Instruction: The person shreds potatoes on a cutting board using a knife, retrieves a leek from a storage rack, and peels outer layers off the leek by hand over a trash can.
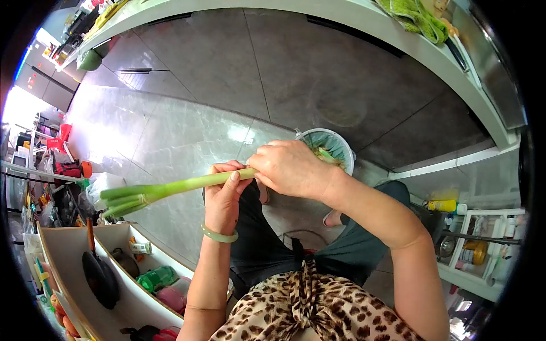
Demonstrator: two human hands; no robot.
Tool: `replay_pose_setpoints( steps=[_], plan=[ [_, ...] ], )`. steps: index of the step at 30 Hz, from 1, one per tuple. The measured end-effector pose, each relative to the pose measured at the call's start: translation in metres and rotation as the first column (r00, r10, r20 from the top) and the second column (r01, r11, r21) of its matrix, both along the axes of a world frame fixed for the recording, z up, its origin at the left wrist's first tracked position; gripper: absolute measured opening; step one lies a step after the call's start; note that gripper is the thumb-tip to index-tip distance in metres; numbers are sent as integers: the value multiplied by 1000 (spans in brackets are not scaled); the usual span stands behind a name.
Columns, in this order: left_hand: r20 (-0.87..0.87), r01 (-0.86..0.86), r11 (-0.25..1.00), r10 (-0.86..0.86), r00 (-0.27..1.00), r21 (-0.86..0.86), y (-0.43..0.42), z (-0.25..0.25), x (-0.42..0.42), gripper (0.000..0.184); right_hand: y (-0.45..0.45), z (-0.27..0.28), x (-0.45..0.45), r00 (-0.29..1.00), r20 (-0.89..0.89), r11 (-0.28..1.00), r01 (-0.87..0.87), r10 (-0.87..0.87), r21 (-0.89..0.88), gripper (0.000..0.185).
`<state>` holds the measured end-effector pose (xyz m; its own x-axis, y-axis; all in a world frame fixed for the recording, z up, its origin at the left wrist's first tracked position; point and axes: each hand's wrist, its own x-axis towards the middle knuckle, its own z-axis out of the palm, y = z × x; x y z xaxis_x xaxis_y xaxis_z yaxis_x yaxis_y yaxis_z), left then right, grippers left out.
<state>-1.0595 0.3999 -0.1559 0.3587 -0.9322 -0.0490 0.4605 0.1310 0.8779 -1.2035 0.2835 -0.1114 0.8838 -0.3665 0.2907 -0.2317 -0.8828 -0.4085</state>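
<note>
A long green onion [193, 183] lies nearly level across my lap, its cut leafy tops pointing left and its pale end to the right. My left hand [224, 190], with a pale green bangle [219, 234] at the wrist, is wrapped around the stalk, thumb on top. My right hand [293, 169] is closed at the pale end, and its back hides the fingertips and the tip of the stalk. Just behind my right hand stands a waste bin [350, 152] with a liner and some leafy scraps [327, 157] in it.
Grey cabinets [216, 62] and a pale counter edge [273, 7] run along the front. At lower left, an open-topped shelf unit [60, 241] holds a frying pan [99, 278] and a green bottle [156, 278]. A white rack [489, 227] stands at right.
</note>
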Motion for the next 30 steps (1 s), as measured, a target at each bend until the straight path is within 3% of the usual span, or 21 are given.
replay_pose_setpoints(
  steps=[6,11,25,30],
  plan=[
    [-18,-42,989,45,999,141,-4,9,-6,17,-5,1,0,987,-128,993,-103,95,-55,13],
    [3,-33,991,33,999,133,-4,9,-8,18,-8,3,2,966,-224,991,-115,128,72,16],
    [-5,102,994,-102,995,39,-1,3,-7,24,-7,10,-13,992,-114,970,-27,56,243,12],
    [-163,124,992,-125,979,-13,1,-2,-9,24,-7,19,-16,983,-156,928,-35,100,372,16]
  ],
)
